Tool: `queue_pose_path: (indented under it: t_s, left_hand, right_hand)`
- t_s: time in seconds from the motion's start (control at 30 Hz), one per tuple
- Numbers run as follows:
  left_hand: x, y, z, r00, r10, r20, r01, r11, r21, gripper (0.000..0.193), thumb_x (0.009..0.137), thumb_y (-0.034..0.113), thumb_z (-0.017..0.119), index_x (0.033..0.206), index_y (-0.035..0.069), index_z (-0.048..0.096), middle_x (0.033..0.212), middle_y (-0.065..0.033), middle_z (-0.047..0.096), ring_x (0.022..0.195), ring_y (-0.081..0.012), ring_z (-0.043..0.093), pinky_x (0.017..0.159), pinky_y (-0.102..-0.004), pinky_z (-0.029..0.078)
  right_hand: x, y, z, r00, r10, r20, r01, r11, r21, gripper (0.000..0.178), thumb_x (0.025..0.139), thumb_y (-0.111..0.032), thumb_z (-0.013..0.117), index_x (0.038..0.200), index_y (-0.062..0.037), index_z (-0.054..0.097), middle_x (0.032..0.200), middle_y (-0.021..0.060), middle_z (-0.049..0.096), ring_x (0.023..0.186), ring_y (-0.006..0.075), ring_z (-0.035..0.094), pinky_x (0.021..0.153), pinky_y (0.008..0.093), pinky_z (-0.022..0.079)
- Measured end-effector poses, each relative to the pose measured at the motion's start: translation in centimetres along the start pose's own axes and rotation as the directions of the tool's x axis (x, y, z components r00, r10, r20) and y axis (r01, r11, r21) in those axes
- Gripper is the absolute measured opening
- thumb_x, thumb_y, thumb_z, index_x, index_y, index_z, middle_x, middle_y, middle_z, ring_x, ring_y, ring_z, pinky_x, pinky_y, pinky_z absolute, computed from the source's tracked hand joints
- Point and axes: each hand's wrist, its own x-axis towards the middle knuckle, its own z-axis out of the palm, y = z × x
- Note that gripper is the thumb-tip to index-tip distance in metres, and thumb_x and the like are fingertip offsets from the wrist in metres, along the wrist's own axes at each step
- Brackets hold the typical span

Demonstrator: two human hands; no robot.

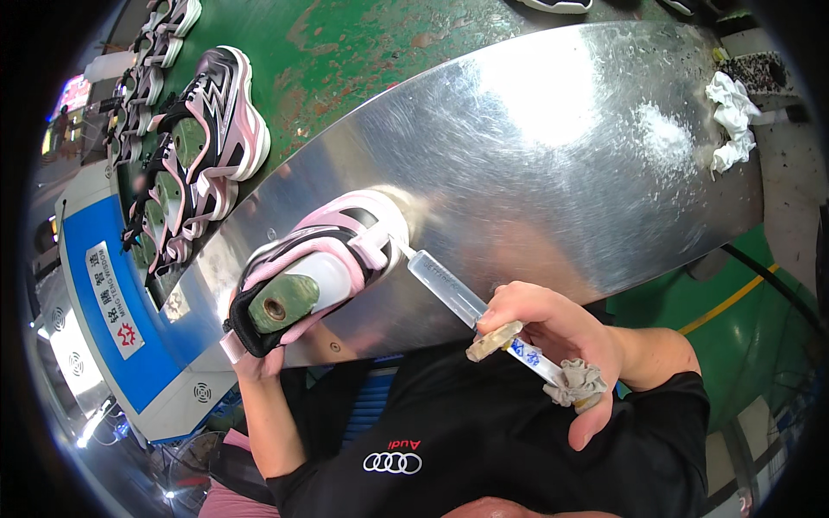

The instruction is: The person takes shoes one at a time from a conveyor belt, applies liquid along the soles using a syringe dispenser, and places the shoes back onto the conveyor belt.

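My left hand (259, 363) is closed around the heel end of a pink, black and white sneaker (315, 259), mostly hidden beneath it. Inside the sneaker's opening sits a green and white shoe last (285, 302) with a round metal-rimmed hole. In my right hand (561, 324) is a clear plastic syringe (445, 285), slanting up and left. Its nozzle meets or nearly meets the sneaker's side by the pale pink strap. Beige wrapping covers the syringe's finger flange, and a crumpled grey cloth wad (577, 384) covers its plunger end.
Under the sneaker is a shiny curved metal table (518, 190). White crumbs (665, 138) and crumpled white tissue (732, 121) lie toward its far right. Matching sneakers (216, 112) line the left side, beside a green surface (319, 60) and a blue and white machine panel (112, 293).
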Motion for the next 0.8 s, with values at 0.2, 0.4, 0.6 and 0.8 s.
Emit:
queue_pose_path:
  t_s: [0.2,0.4,0.6,0.8]
  left_hand:
    - [-4.4,-0.9,-2.1,0.99,-0.039,-0.134,0.039,0.999,-0.007,0.047,0.087,0.013,0.055,0.13,0.0,0.041,0.131,-0.0161,0.048,0.119,-0.0305,0.049,0.104,-0.0439,0.038]
    - [-6.8,-2.4,0.0,0.983,-0.11,-0.15,0.105,0.994,-0.038,0.059,0.083,0.017,0.062,0.135,0.002,0.037,0.136,-0.0139,0.044,0.124,-0.0292,0.044,0.106,-0.0452,0.035]
    - [-8.3,-4.2,1.0,0.992,-0.119,0.031,0.12,0.992,-0.028,0.055,0.09,0.013,0.051,0.138,0.0,0.029,0.139,-0.0163,0.039,0.127,-0.0288,0.04,0.107,-0.0456,0.031]
    - [-8.9,-6.1,4.8,0.986,-0.166,-0.004,0.166,0.984,-0.062,0.076,0.08,0.016,0.066,0.14,-0.002,0.021,0.136,-0.0189,0.04,0.123,-0.032,0.044,0.105,-0.0458,0.034]
  right_hand:
    - [0.5,-0.2,0.2,0.999,-0.001,0.044,0.002,1.0,-0.017,0.104,0.059,-0.043,0.084,0.134,0.0047,0.03,0.118,0.0123,0.04,0.1,0.018,0.046,0.081,0.0283,0.04]
    - [0.2,-0.3,0.8,0.999,0.02,0.047,-0.019,0.999,-0.036,0.105,0.059,-0.043,0.084,0.134,0.0054,0.03,0.12,0.0138,0.04,0.107,0.0205,0.046,0.086,0.0309,0.041]
    - [-0.1,-0.8,1.3,0.998,0.044,0.055,-0.04,0.997,-0.067,0.104,0.059,-0.043,0.084,0.134,0.0058,0.03,0.121,0.0143,0.04,0.107,0.0214,0.047,0.087,0.0312,0.041]
    - [0.0,-1.5,2.2,0.995,0.088,0.046,-0.079,0.984,-0.162,0.105,0.058,-0.048,0.083,0.132,0.0057,0.032,0.118,0.0141,0.042,0.101,0.0209,0.047,0.081,0.0299,0.041]
